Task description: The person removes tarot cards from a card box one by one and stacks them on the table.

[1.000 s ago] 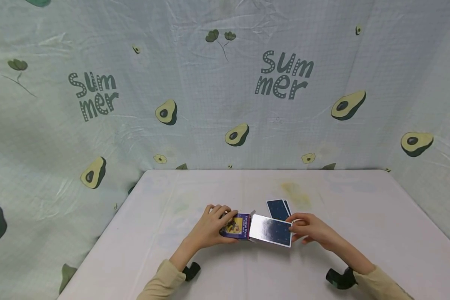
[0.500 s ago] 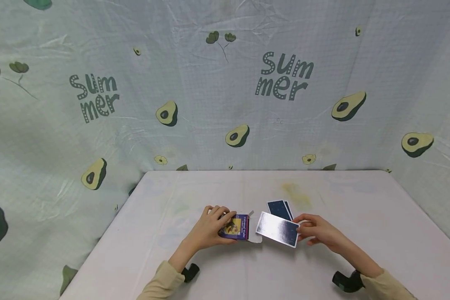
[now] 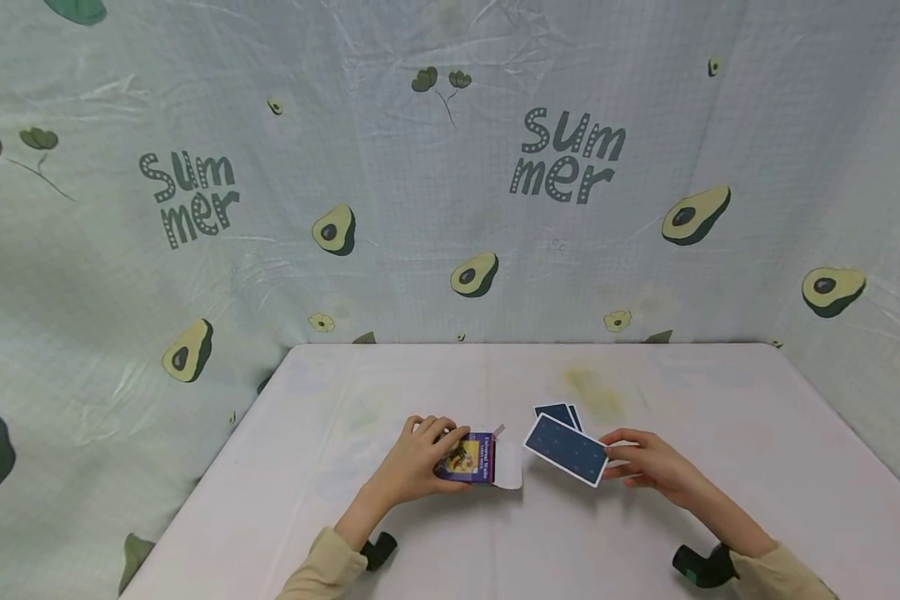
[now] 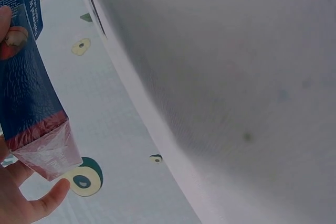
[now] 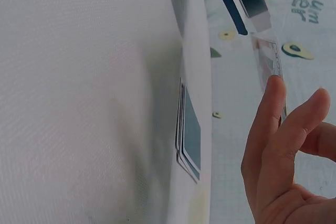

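Observation:
My left hand [image 3: 416, 462] grips a purple and yellow tarot card box [image 3: 465, 458], its open end and white flap facing right. The left wrist view shows the box's dark blue side [image 4: 29, 87] and clear plastic wrap [image 4: 50, 153] hanging at its lower end. Between thumb and fingers, my right hand [image 3: 656, 471] pinches a blue-backed, white-edged card [image 3: 567, 450] by its right end, tilted and apart from the box. Behind it a few more blue-backed cards [image 3: 553, 412] lie on the table, partly covered in the head view; the right wrist view shows them as a small pile [image 5: 192, 132].
The table [image 3: 390, 383] has a pale cover with a yellowish stain [image 3: 594, 392] toward the back right. A curtain [image 3: 390, 167] printed with avocados and lettering hangs behind and at the sides. Dark wrist cameras [image 3: 705, 567] sit at both wrists.
The right hand has drawn the card out to the right, away from the box's open end, and tilted it so its glare is gone. The left hand and box have barely moved.

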Motion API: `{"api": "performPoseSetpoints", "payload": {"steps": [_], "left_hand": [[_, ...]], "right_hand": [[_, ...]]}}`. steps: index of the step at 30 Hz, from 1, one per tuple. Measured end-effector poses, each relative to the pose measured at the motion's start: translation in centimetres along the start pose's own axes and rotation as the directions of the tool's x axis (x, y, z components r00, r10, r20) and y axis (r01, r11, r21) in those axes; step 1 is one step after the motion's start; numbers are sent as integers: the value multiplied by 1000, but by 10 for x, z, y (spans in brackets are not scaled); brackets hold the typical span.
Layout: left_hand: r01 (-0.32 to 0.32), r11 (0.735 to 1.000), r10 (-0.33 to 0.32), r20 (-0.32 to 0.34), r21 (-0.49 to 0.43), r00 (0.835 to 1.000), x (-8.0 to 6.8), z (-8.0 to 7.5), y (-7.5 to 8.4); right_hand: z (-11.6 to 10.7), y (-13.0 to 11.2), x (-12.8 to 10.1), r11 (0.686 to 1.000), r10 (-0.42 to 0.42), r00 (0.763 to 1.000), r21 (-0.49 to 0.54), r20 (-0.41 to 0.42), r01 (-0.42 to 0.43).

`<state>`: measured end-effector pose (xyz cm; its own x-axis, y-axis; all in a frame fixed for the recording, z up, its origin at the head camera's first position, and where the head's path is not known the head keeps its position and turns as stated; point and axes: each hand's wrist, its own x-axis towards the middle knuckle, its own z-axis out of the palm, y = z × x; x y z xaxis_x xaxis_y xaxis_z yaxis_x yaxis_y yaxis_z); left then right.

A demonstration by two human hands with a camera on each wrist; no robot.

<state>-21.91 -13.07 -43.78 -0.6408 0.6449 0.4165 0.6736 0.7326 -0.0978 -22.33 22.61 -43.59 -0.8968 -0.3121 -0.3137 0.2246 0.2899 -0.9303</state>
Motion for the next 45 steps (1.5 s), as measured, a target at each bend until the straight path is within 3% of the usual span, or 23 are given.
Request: {"api": "performPoseSetpoints", "payload": {"steps": [10, 17, 25, 36, 45], "left_hand": [[-29, 999, 30, -42, 16, 999, -5, 2, -1], [-8, 1000, 9, -18, 16, 1000, -7, -1, -2], [-11, 1000, 11, -29, 12, 1000, -9, -1, -2], [0, 1000, 0, -8, -20, 1000, -8, -2, -2], [-10, 1000, 10, -13, -13, 1000, -6, -3, 0]], "right_hand": [[-9, -1, -4, 997, 0, 1000, 81, -23, 2], [-18, 3, -1, 995, 19, 999, 97, -43, -15], [-22, 7, 2, 981, 96, 993, 178, -70, -83], [-15, 3, 9, 957, 128, 990, 268, -57, -109], [-12, 5, 14, 957, 118, 993, 272, -32, -105]]}}
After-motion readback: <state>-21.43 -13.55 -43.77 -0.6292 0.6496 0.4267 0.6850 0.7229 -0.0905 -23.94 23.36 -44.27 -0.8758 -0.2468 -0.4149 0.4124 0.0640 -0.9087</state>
